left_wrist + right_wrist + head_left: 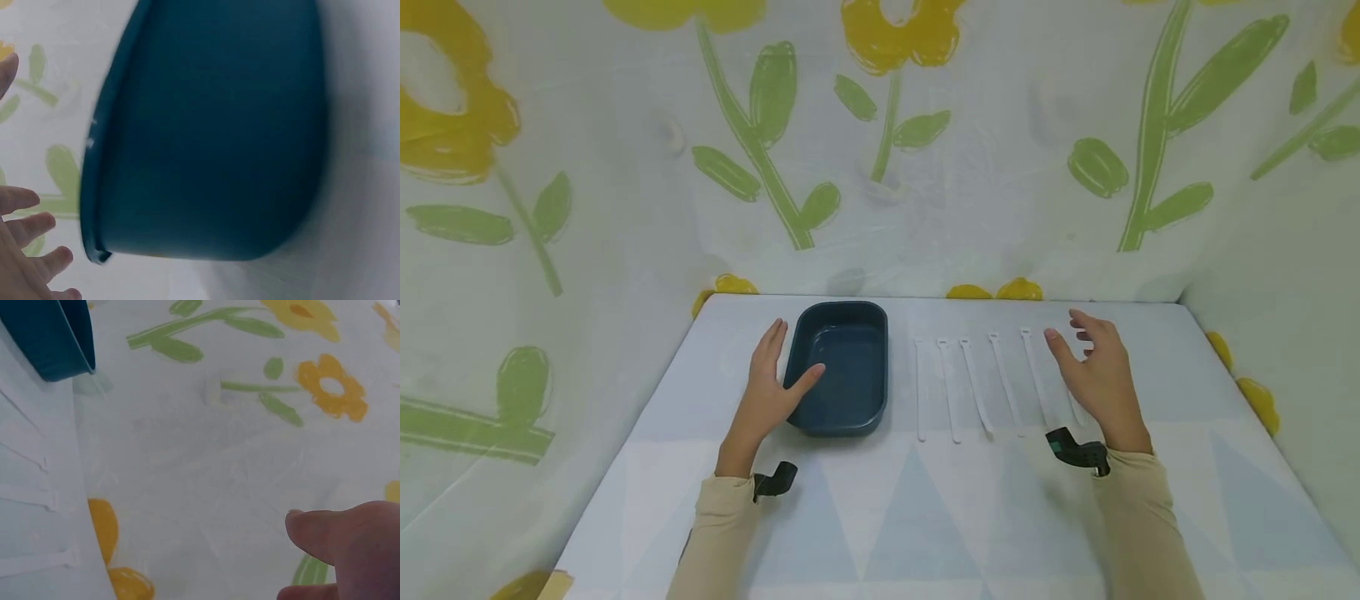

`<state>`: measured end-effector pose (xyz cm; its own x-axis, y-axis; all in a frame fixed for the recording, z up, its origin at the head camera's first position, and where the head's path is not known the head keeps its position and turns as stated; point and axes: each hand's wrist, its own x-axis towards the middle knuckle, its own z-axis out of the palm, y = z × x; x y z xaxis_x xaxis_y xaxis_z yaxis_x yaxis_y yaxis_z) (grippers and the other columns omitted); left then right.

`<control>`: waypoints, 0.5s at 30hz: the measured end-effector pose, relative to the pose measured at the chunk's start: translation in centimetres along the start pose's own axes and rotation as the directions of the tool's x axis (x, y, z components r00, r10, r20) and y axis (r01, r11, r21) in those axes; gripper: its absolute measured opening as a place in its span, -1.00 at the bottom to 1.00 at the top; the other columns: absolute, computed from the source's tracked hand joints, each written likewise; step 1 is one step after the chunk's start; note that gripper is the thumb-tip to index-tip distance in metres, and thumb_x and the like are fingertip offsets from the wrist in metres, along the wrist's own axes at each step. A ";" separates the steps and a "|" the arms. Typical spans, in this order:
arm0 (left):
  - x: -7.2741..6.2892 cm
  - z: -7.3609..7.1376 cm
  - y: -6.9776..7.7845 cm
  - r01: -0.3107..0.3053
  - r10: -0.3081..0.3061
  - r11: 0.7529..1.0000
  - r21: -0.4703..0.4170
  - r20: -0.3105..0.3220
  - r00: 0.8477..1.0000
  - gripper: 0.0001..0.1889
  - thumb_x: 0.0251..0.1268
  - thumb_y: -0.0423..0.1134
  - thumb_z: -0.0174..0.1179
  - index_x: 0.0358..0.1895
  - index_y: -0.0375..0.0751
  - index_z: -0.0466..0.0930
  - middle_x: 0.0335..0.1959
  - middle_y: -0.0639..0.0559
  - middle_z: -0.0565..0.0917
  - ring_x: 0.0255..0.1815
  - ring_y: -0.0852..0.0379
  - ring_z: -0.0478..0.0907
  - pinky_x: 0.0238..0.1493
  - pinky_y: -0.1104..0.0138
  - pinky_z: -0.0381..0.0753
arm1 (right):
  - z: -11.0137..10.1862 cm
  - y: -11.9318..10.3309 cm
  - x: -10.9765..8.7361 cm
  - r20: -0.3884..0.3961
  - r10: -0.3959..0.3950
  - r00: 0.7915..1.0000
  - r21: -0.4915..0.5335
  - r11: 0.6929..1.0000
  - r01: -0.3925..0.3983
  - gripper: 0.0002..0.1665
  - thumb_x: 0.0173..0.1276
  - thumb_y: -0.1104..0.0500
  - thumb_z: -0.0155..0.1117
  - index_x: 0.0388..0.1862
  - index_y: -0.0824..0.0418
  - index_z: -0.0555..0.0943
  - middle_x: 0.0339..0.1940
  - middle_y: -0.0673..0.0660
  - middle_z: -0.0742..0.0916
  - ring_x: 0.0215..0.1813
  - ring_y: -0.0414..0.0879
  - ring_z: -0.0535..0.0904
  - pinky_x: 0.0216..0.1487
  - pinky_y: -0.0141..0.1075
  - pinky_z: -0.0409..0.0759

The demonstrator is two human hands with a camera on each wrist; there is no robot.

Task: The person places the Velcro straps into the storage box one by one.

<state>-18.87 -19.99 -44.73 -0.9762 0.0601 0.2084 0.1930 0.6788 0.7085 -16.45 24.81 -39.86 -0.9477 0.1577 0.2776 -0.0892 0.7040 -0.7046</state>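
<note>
A dark blue rectangular tub (882, 367) with rounded corners stands on the table, left of centre. My left hand (767, 392) hovers at its left side, thumb spread over the near-left rim and fingers extended. Close up in the left wrist view, the tub's outer wall (212, 131) fills the middle. To the right of the tub lie several thin white plastic strips (976, 392) with small slotted heads, side by side. Above the rightmost strip (1077, 410), partly covering it, is my right hand (1103, 379), thumb apart from loosely bent fingers, holding nothing.
The table (970, 517) has a pale blue and white triangle pattern. A white cloth (985, 183) with yellow flowers and green stems hangs behind and along both sides. Each wrist wears a small black camera mount (1078, 452).
</note>
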 end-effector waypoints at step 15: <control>0.1 1.1 -2.4 0.072 -0.063 0.995 -0.063 0.130 0.989 0.11 0.32 0.21 0.31 0.72 -0.01 -0.22 0.76 -0.08 -0.17 0.75 -0.25 -0.21 0.58 -0.42 -0.04 | -0.7 3.7 0.5 -0.098 0.155 0.983 0.015 0.988 -0.154 -0.34 0.58 -0.06 0.15 0.40 0.41 0.50 0.20 0.45 0.64 0.20 0.33 0.59 -0.04 -0.34 0.43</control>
<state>-19.50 -20.78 -47.13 -0.9910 0.1116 0.0737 0.1281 0.6340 0.7626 -17.09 27.96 -41.89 -0.9154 0.3320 0.2277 0.0532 0.6605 -0.7489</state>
